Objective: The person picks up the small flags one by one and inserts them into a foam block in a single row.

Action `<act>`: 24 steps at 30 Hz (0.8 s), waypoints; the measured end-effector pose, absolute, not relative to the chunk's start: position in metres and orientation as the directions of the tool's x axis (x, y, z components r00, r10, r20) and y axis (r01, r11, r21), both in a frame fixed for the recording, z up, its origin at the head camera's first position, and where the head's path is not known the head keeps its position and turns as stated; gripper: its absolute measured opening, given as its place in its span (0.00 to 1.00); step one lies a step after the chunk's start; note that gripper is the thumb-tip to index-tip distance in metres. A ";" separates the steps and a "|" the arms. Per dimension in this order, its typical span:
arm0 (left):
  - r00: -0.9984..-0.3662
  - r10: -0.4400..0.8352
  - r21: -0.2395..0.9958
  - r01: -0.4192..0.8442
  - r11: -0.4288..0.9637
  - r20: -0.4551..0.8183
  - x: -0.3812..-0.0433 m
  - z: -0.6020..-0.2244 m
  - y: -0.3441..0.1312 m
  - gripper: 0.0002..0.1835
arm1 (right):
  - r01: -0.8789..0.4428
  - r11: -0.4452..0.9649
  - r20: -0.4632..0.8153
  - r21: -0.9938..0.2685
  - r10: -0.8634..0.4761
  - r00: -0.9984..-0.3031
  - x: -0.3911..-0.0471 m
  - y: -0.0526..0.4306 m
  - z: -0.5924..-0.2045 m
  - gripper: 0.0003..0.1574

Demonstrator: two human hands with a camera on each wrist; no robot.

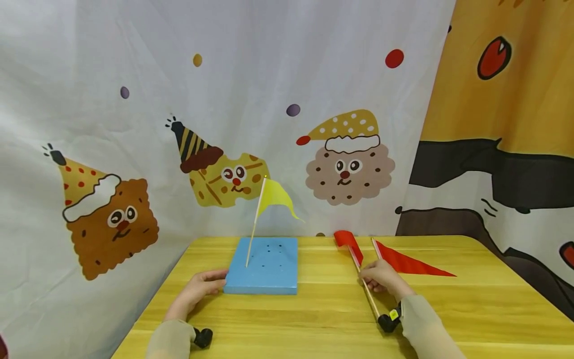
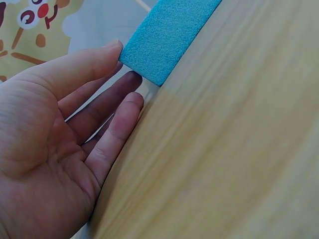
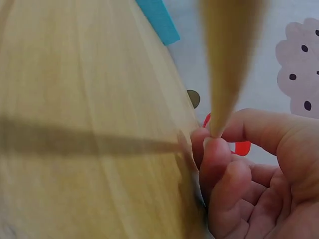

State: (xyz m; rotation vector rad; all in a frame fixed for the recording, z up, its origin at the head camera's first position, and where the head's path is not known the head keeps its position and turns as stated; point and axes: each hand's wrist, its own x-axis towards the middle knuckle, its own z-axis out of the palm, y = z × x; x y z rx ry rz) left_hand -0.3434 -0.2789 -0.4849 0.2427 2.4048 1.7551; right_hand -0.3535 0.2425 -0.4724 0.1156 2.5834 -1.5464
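Observation:
A blue foam block (image 1: 282, 281) with small holes in its top lies on the table. From its top, near the left side, a yellow flag (image 1: 274, 193) stands on a slightly tilted stick. My left hand (image 1: 202, 289) is at the block's left edge, the thumb tip touching a corner and the other fingers loosely bent beside it. With thumb and fingers, my right hand (image 1: 384, 276) pinches the wooden stick (image 3: 232, 64) of a red flag (image 1: 346, 239), whose cloth points away from me. Another red flag (image 1: 412, 262), triangular, lies just beyond that hand.
The light wooden table (image 1: 327, 319) reaches back to a white curtain (image 1: 251, 89) printed with cartoon biscuits. A darker orange and black printed cloth (image 1: 498, 109) hangs at the right. Black wrist cameras sit at both cuffs.

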 end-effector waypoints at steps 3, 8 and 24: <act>-0.974 0.226 0.954 0.040 0.298 -0.030 -0.344 -0.485 -0.279 0.28 | 0.148 0.420 -0.161 -0.895 0.004 -0.987 -0.354 0.243 -0.471 0.16; -0.971 0.238 0.950 0.048 0.307 -0.028 -0.345 -0.487 -0.281 0.28 | 0.160 0.331 -0.166 -0.930 0.010 -0.986 -0.354 0.242 -0.463 0.23; -0.971 0.237 0.955 0.054 0.292 -0.017 -0.344 -0.487 -0.279 0.28 | 0.075 0.221 -0.086 -0.972 -0.039 -0.996 -0.357 0.241 -0.422 0.28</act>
